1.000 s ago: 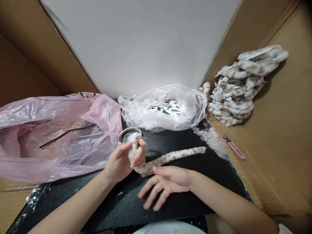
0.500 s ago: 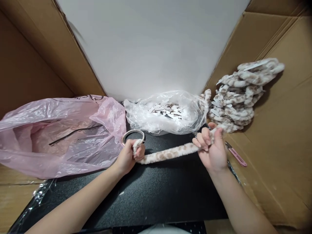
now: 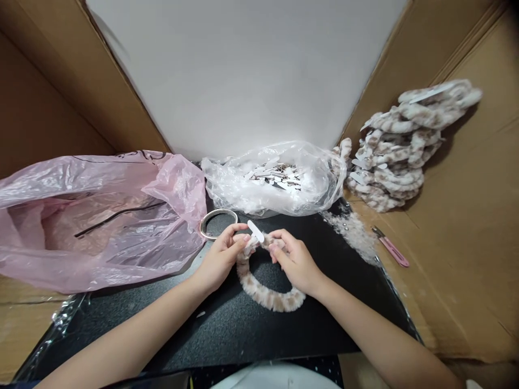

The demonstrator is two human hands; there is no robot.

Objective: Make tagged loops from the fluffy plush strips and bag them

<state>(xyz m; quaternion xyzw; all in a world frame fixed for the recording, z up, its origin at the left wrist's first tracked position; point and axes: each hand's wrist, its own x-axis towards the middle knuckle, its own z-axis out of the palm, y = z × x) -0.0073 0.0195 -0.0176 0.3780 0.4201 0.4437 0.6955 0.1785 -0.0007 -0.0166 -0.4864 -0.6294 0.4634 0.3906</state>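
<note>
A fluffy white-and-tan spotted band [image 3: 267, 296] is bent into a ring just above the black tabletop. My left hand [image 3: 222, 256] pinches one end of it between thumb and fingers. On the other side my right hand [image 3: 299, 265] grips the opposite end. Between my fingertips, where the two ends come close, lies a small white oblong piece [image 3: 256, 231]; whether it is fixed to the band I cannot tell. Just beyond my left hand rests a roll of tape or ring [image 3: 219, 222], pale-rimmed.
A pink plastic bag [image 3: 121, 237] with a dark strip lies left. Behind sits a clear bag [image 3: 227, 186] of small white pieces. Similar fluffy bands [image 3: 405, 156] are piled at right, near a pink cutter [image 3: 391, 247] and loose fluff [image 3: 357, 233]. Cardboard walls [image 3: 466, 178] flank the black table [image 3: 170, 335].
The band was stretched almost straight between my hands; now it is curved into a ring. My right hand has moved left and toward my left hand. The white oblong piece now shows between them.
</note>
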